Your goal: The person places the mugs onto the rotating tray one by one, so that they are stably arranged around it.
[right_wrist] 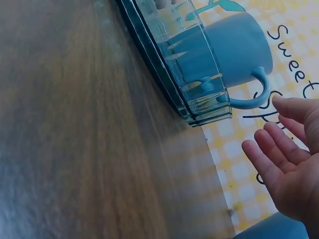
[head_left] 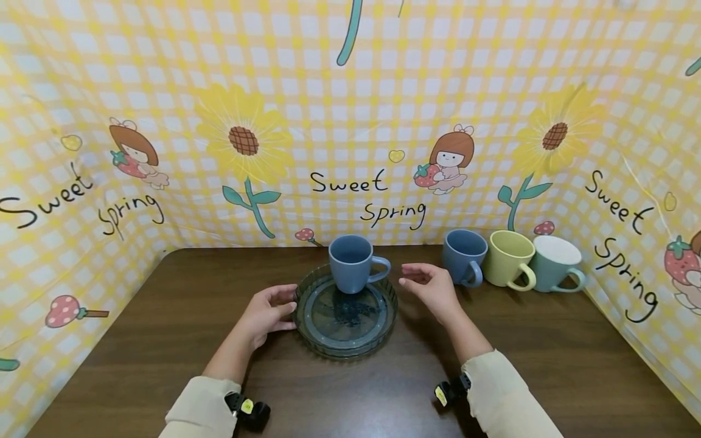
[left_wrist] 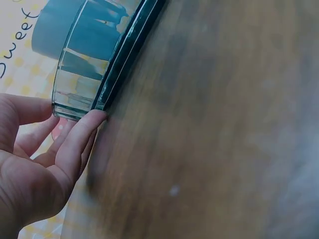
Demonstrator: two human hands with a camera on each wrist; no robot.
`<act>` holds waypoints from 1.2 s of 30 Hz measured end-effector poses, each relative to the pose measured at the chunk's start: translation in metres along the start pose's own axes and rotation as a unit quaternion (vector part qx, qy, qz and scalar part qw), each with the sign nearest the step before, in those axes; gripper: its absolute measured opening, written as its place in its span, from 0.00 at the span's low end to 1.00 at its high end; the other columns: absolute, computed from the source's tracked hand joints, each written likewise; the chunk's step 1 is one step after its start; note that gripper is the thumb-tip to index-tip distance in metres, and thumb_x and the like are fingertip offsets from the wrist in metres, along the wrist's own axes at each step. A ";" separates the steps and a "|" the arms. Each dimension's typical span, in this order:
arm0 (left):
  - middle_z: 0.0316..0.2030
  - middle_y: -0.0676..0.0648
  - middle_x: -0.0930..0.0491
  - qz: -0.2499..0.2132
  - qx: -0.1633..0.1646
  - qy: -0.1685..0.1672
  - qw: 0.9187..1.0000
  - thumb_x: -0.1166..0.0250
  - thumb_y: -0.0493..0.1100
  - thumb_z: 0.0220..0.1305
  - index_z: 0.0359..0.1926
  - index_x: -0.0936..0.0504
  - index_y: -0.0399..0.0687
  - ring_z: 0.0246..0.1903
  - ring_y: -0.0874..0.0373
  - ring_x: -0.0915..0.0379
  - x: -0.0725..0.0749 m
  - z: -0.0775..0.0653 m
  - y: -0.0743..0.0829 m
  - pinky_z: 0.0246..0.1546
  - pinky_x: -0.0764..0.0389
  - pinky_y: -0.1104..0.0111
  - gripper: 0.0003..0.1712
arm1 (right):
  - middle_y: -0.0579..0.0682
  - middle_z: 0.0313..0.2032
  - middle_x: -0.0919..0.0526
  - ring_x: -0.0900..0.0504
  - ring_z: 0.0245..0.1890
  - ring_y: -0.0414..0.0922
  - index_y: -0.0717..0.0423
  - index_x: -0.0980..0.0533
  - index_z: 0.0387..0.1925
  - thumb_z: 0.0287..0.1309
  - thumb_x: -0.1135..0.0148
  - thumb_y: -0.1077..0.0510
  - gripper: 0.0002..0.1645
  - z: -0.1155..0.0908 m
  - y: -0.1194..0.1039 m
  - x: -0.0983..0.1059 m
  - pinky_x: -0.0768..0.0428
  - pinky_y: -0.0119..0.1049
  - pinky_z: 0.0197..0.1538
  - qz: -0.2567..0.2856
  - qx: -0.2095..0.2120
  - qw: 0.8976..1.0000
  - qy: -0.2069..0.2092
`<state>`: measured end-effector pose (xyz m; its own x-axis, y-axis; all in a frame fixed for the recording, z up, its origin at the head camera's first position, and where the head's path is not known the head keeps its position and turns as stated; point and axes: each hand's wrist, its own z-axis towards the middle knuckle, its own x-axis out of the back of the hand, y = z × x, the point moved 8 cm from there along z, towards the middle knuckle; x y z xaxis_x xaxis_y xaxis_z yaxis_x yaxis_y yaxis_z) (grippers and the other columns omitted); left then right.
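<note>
A round, clear dark glass tray (head_left: 345, 347) with a ribbed upright wall sits on the table in front of me. Inside it, toward the back, a blue mug (head_left: 350, 264) stands upright, its handle pointing right. My left hand (head_left: 268, 316) grips the tray's left side; in the left wrist view the thumb is at the rim and the fingers (left_wrist: 79, 137) reach to the base. My right hand (head_left: 432, 292) hovers off the tray's right side, near the mug handle (right_wrist: 259, 92), fingers loosely bent and holding nothing.
At the back right, a second blue mug (head_left: 462, 252), a yellow-green mug (head_left: 509, 261) and a teal mug with white inside (head_left: 555, 267) stand in a row. Yellow checked cloth (head_left: 339, 121) walls in the brown wooden table (head_left: 350, 401) at the back and sides.
</note>
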<state>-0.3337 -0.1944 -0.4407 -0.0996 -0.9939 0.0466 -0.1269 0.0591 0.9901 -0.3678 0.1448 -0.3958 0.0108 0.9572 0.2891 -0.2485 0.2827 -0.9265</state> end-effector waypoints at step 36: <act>0.56 0.33 0.38 -0.046 0.016 0.019 0.999 0.41 0.24 0.63 0.70 0.37 0.38 0.42 0.51 0.26 -0.007 -0.016 -0.010 0.39 0.15 0.52 0.34 | 0.63 0.42 0.16 0.18 0.45 0.51 0.69 0.20 0.46 0.55 0.31 0.68 0.16 -0.049 -0.041 0.045 0.21 0.27 0.43 -0.009 0.020 0.996 0.085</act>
<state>-0.3158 -0.1895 -0.4487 -0.0480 -0.9981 -0.0386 -0.1657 -0.0302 0.9857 -0.3098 0.1792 -0.3567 0.1786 0.9499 0.2565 -0.2856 0.2995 -0.9104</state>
